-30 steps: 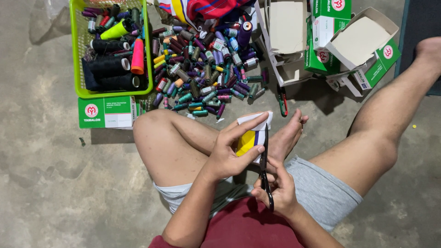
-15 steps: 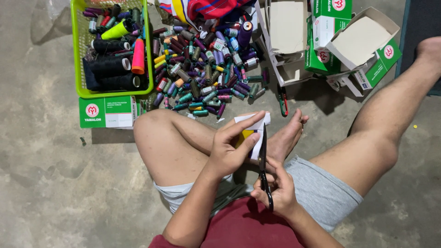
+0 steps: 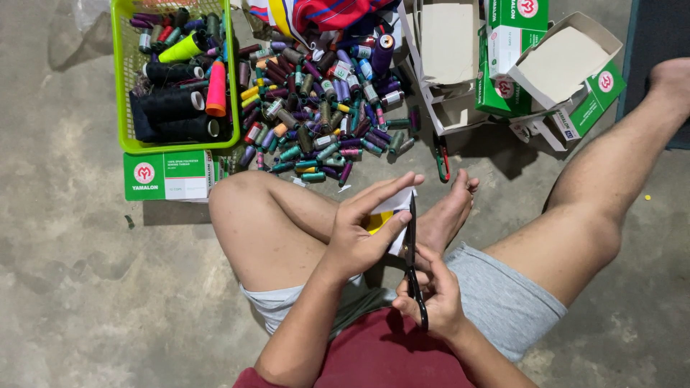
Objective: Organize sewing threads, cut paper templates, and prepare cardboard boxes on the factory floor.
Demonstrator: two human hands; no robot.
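Snipping away at a small white piece with a yellow patch (image 3: 384, 215), the person has it pinched in the left hand (image 3: 363, 233), thumb and fingers curled around it with the index finger stretched out toward 1 o'clock. It sits right above the crossed shin, dead centre of the view. Compared with a second ago, less of the yellow shows: the left hand has closed further over the piece. The black scissors (image 3: 413, 266) now run straight up its right edge, blades nearly shut. The right hand (image 3: 435, 302), at 5 o'clock from the piece, has its fingers through the handles. Looks like the cut is mid-stroke along that edge, though that's just a guess.

Further out at 12 o'clock there's a heap of small thread spools (image 3: 327, 108) on the concrete floor (image 3: 72, 287), a lime green basket (image 3: 122, 93) of bigger cones at 10 o'clock, and open green-and-white cartons (image 3: 553, 65) at 2 o'clock.
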